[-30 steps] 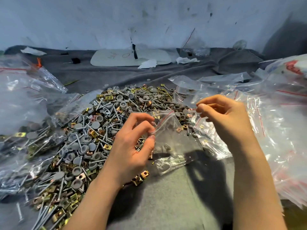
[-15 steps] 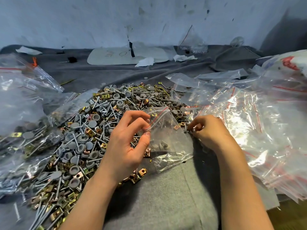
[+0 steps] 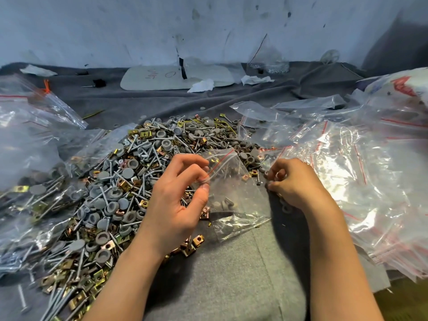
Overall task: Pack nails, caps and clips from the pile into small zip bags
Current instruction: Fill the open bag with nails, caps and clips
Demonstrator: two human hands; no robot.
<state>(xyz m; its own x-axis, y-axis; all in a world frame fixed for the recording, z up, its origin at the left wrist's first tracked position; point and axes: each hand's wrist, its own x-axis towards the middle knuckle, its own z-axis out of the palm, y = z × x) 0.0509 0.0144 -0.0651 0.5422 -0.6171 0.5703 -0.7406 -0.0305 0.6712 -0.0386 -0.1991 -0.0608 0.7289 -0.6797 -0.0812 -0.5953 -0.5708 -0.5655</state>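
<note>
A big pile [image 3: 129, 181] of silver nails, grey round caps and brass clips covers the grey cloth at centre left. My left hand [image 3: 178, 205] pinches the red-striped mouth of a small clear zip bag [image 3: 234, 198], which holds a few grey caps and a clip. My right hand [image 3: 291, 184] is down at the pile's right edge, just right of the bag, with its fingers curled round small grey caps.
Filled clear bags [image 3: 30, 163] are heaped at the left. A stack of empty zip bags [image 3: 361, 177] lies at the right. A white board [image 3: 176, 77] and paper scraps sit by the far wall. Grey cloth [image 3: 231, 274] spreads out between my forearms.
My right hand has dropped from the air beside the bag's mouth to the pile's right edge and closed on small parts. My left hand has kept hold of the bag.
</note>
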